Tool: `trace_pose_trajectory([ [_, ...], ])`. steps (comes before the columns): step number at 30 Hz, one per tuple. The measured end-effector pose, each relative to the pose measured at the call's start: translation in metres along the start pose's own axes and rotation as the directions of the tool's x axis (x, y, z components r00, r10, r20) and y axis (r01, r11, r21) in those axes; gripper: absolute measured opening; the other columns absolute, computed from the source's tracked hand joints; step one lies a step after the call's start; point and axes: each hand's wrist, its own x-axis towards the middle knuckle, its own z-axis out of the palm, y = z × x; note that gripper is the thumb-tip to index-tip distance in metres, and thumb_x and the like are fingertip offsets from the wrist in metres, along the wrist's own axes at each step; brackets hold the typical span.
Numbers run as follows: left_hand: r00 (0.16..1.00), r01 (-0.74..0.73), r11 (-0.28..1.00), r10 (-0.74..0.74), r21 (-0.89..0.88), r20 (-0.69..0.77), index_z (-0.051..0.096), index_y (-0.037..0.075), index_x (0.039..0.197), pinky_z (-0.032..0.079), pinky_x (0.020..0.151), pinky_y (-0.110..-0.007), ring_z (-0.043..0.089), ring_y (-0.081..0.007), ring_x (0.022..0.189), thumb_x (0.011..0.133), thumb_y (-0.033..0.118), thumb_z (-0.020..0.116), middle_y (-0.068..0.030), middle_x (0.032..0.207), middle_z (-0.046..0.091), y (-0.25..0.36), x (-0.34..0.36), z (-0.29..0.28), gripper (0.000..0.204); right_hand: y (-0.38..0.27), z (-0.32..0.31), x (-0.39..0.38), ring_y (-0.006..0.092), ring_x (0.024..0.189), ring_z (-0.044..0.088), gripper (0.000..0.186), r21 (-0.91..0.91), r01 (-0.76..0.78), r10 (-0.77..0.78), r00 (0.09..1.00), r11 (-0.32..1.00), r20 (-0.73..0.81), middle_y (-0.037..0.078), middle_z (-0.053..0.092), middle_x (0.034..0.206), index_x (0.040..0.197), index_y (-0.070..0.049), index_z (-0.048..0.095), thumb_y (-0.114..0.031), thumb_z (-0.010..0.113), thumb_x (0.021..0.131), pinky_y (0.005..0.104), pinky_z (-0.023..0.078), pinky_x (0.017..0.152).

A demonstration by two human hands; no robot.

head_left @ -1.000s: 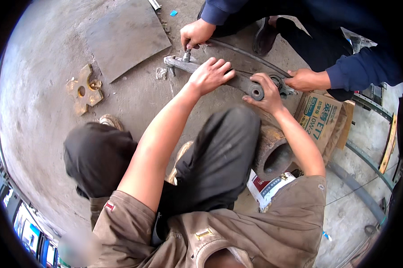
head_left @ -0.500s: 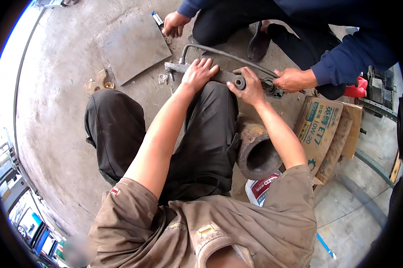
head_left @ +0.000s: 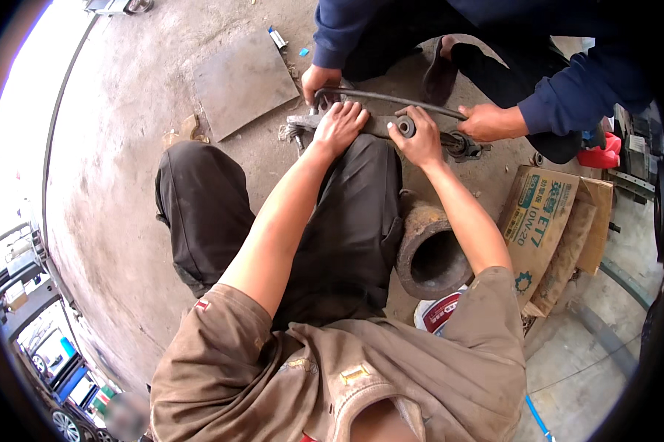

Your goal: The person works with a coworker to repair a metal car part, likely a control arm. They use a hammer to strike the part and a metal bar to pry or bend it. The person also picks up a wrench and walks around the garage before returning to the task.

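A grey metal suspension arm (head_left: 378, 126) lies across the front of my right knee. My left hand (head_left: 340, 127) is closed over its left part, fingers over the far edge. My right hand (head_left: 422, 138) grips it around the round bushing (head_left: 405, 127), with the thumb beside it. Across from me, a co-worker holds a long bent bar wrench (head_left: 391, 99) just beyond the arm. The co-worker's one hand (head_left: 321, 81) is at its bent left end, by a bolt (head_left: 299, 136) at the arm's tip; the other hand (head_left: 492, 122) grips its right end.
A flat metal plate (head_left: 247, 82) lies on the floor at the far left. Right of my leg stands a thick rusty metal pipe (head_left: 413, 254), with a white and red container (head_left: 438, 311) behind it. A cardboard box (head_left: 542, 221) is at the right, a red cloth (head_left: 599, 152) beyond it.
The co-worker's hand at the left has come down from above the plate onto the wrench's bent end. That end now sits lower, by the arm's tip. My hands keep their hold.
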Motion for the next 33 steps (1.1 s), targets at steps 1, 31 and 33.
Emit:
trace_pose_trajectory([
  [1, 0.999, 0.029, 0.999, -0.029, 0.019, 0.021, 0.053, 0.009, 0.109, 0.04, 0.082, -0.032, 0.053, -0.0187, 0.099, 0.083, 0.021, 0.05, -0.004, 0.099, 0.053, 0.0, 0.001, -0.001, 0.029, 0.001, 0.0, -0.002, 0.0358, 0.091, 0.061, 0.024, -0.022, 0.011, -0.011, 1.0, 1.0, -0.008, 0.013, 0.061, 0.091, 0.092, -0.006, 0.061, -0.023, 0.069, 0.077, 0.0435, 0.049, 0.078],
  [31, -0.532, 0.481, -0.755, -0.655, -0.445, 0.537, 0.04, -0.001, 0.141, 0.026, 0.114, -0.05, 0.03, -0.0388, 0.139, 0.097, 0.047, 0.031, -0.0261, 0.15, 0.03, -0.055, -0.02, 0.09, 0.065, 0.009, 0.015, 0.001, 0.0354, 0.086, 0.062, 0.023, -0.085, 0.059, -0.065, 0.995, 0.995, -0.078, 0.013, 0.061, 0.085, 0.087, -0.006, 0.06, -0.024, 0.069, 0.076, 0.043, 0.05, 0.074],
  [33, -0.485, 0.402, -0.791, -0.611, -0.461, 0.626, 0.042, 0.0, 0.14, 0.033, 0.109, -0.051, 0.036, -0.0358, 0.135, 0.096, 0.045, 0.032, -0.0223, 0.147, 0.033, -0.058, -0.022, 0.096, 0.064, 0.008, 0.012, -0.004, 0.0351, 0.086, 0.062, 0.023, -0.079, 0.011, -0.014, 0.999, 0.997, -0.039, 0.013, 0.062, 0.086, 0.087, -0.005, 0.06, -0.023, 0.069, 0.076, 0.0423, 0.05, 0.074],
])
